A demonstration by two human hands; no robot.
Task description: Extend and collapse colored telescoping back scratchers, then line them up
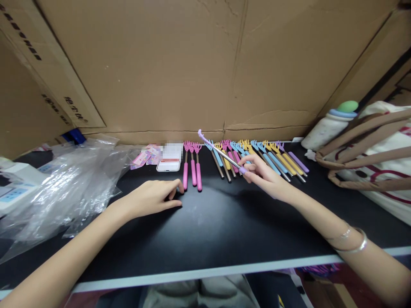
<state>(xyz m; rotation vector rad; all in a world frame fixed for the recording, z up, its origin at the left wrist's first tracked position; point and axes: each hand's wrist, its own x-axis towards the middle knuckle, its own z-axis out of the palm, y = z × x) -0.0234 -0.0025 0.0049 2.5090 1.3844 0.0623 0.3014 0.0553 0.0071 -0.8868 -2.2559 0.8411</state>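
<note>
My right hand (261, 175) grips a purple back scratcher (224, 155) by its handle end, its clawed head pointing up and to the left over the table. Close beside three pink back scratchers (193, 171), my left hand (160, 196) rests low with thumb and fingers apart and nothing between them. Those three lie side by side, claws towards the cardboard wall. Behind the right hand runs a row of several more back scratchers (272, 159) in blue, yellow, pink and purple, partly hidden by that hand.
Clear plastic bags (73, 188) are heaped on the left of the black table (205, 239). A phone (168, 165) lies near pink printed cards (146, 156). At the right stand a white bottle (329, 128) and a cloth bag (379, 158). A cardboard wall (205, 68) closes off the back.
</note>
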